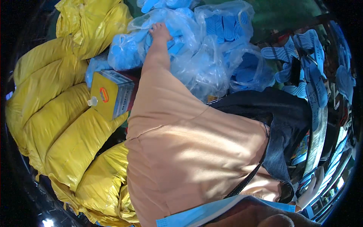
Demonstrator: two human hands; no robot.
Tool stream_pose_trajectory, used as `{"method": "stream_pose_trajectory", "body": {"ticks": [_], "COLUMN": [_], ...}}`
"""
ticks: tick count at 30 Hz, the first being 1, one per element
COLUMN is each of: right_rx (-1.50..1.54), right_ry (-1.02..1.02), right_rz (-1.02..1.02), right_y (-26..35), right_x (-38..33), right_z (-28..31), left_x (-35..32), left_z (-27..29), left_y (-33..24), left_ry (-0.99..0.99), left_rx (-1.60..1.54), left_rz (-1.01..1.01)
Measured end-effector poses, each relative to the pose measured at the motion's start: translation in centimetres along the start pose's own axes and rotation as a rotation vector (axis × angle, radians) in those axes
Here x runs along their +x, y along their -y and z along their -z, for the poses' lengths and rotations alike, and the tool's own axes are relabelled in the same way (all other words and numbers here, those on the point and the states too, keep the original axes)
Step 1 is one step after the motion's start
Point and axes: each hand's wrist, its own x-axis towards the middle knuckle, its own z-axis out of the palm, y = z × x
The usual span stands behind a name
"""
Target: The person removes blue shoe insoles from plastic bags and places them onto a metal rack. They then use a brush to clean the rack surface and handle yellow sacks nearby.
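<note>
Reaching hand (pixel 160 32) on bagged blue soles (pixel 196 41)

Two hands show: the left hand (pixel 160 32) lies on a clear plastic bag (pixel 166 28) of blue pieces, and the right hand (pixel 312 189), in a pale glove, sits at the lower right edge. One yellow square can (pixel 112 93) stands among the yellow sacks (pixel 56 125), at least six of them. About five clear bags of blue pieces are heaped together. Loose blue soles (pixel 306 72) at the right are too many to count.
</note>
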Motion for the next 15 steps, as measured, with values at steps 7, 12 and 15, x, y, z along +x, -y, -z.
{"method": "stream_pose_trajectory", "body": {"ticks": [7,12,15], "right_rx": [0.123,0.127,0.128], "right_ry": [-0.001,0.002,0.057], "right_rz": [-0.004,0.038,0.058], "right_y": [1.1,1.1,-0.8], "right_x": [0.5,1.6,2.6], "right_z": [-2.2,-2.8,-2.8], "left_x": [-0.1,-0.6,-1.4], "left_z": [0.9,3.2,8.4], "left_y": [2.5,6.0,8.4], "left_ry": [-0.056,0.045,0.145], "left_rx": [-0.021,-0.367,-0.55], "left_rz": [-0.067,-0.243,-0.388]}}
